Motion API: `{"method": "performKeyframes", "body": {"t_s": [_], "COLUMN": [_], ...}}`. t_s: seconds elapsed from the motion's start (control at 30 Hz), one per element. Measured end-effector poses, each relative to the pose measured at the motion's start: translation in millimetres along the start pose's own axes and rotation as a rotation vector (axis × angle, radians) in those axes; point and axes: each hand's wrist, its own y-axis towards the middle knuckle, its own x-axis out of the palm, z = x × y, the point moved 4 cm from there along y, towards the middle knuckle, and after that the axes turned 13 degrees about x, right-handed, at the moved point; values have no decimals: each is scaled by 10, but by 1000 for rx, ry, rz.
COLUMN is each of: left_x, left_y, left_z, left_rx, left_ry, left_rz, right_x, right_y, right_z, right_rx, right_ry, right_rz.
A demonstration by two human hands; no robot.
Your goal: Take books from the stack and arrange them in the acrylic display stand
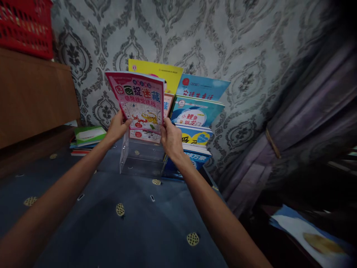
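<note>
A pink picture book [143, 98] is held upright between my hands, above the left section of a clear plastic rack [143, 165]. My left hand [118, 128] grips its left edge and my right hand [171, 139] its lower right edge. Behind it stand a yellow book [170, 74] and another book that is mostly hidden. The rack's right section carries tiered books: a light blue one [205, 87] at the back, a teal one [195, 111], a blue-and-yellow one [200, 136] and a dark blue one [199, 158] in front.
A stack of books with a green cover [89, 135] lies left of the rack on the dark blue patterned cloth [97, 223]. A wooden cabinet [36, 96] bears a red basket [26, 28]. On the right hang a tied curtain [292, 111] and, lower down, lies a blue-and-white item [309, 234].
</note>
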Motion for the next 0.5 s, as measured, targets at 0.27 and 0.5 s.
{"method": "performKeyframes", "body": {"t_s": [0.27, 0.5], "left_x": [-80, -137], "left_y": [12, 15], "left_z": [163, 171], "left_rx": [-26, -6], "left_ry": [202, 266], "left_rz": [-4, -51], "right_x": [-4, 11], "right_y": [83, 264], "right_z": [74, 68], "right_rx": [-3, 6], "right_ry": [7, -70], "right_rz": [-16, -27]}}
